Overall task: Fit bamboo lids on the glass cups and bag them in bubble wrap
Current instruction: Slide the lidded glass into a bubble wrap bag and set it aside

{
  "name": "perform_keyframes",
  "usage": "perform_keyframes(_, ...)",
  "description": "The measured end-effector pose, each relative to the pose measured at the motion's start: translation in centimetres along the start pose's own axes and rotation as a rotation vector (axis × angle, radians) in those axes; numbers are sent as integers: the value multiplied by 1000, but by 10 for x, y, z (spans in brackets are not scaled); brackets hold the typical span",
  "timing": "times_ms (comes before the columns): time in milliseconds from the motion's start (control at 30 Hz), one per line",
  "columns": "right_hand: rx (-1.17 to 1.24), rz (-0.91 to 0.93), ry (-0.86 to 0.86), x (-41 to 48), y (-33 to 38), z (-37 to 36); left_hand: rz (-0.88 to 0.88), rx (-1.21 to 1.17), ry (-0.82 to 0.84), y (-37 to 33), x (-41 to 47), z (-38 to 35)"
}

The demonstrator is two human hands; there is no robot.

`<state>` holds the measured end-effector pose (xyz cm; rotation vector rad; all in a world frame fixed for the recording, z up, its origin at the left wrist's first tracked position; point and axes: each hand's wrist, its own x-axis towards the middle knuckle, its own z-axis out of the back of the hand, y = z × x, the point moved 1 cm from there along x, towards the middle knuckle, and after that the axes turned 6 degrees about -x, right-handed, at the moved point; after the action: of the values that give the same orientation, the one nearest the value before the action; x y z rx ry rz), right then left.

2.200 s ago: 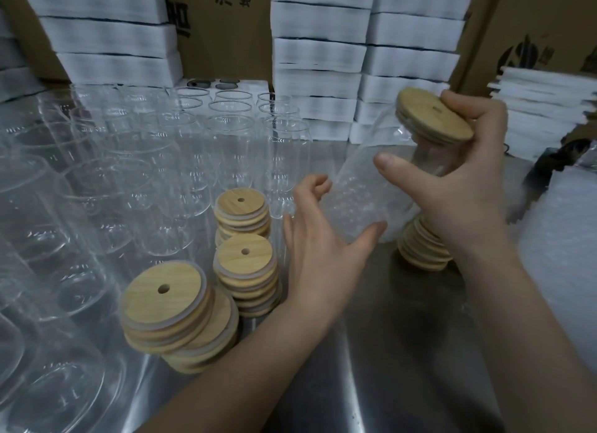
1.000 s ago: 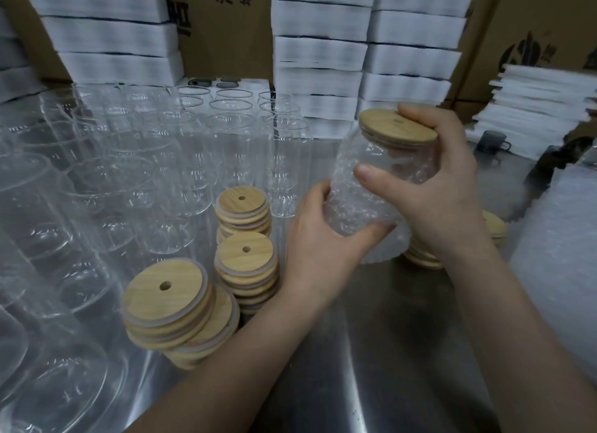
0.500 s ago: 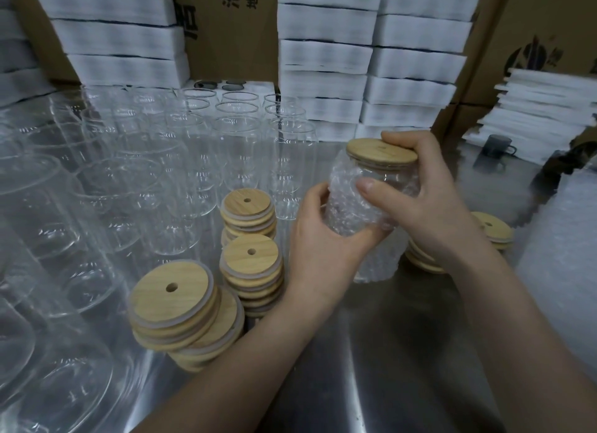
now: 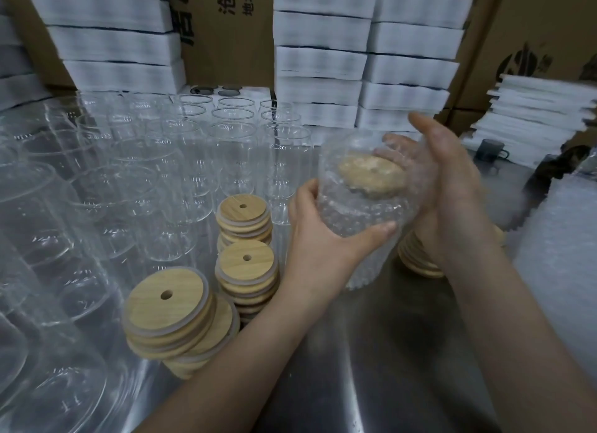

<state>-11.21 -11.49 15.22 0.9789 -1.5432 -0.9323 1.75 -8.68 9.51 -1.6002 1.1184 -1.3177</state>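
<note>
- One glass cup (image 4: 358, 219), bamboo lid (image 4: 371, 177) fitted, sits inside a bubble-wrap bag (image 4: 365, 271) between my two hands, above the bench (image 4: 371, 368). I cannot tell whether the bag's foot touches it.
- Long axis: near upright, with the lidded top tipped slightly toward me. The bag's open mouth rises above the lid.
- Left grip: my left hand (image 4: 323, 238) is curled round the bag's lower body from the left, thumb across the front, holding cup and film together.
- Right grip: my right hand (image 4: 452, 200) lies flat against the bag's right side, fingers straight and showing through the film by the mouth. Whether they are inside or behind the mouth I cannot tell.
- Governing relation: the mouth lies up and left of my right palm, so that hand is the nearer one to fold it shut, in my judgement.
- Surroundings: stacks of spare lids (image 4: 247, 264) lie just left of my left wrist, and bare cups (image 4: 181, 161) stand beyond them.
- Writing: the carton (image 4: 226, 28) behind shows Chinese print. "地址" is legible and the rest is cropped.
</note>
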Motion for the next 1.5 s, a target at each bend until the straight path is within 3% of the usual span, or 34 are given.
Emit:
perform_keyframes(133,153,-43,99,-2,4,3,-66,-126,-44,-7,-1,0)
perform_keyframes(267,89,-58,301,-3,5,9,-96,-199,-98,-13,1,3)
perform_keyframes(367,9,-23,362,-1,5,11,-131,-242,-116,-19,3,4)
perform_keyframes(733,-18,59,71,-2,-1,13,-184,-284,-122,-32,5,8)
perform_keyframes(1233,-109,229,-100,-4,-4,8,-247,-242,-175,-46,10,10)
perform_keyframes(1500,-156,30,-48,-5,-7,3,-84,-279,-257,-41,16,11)
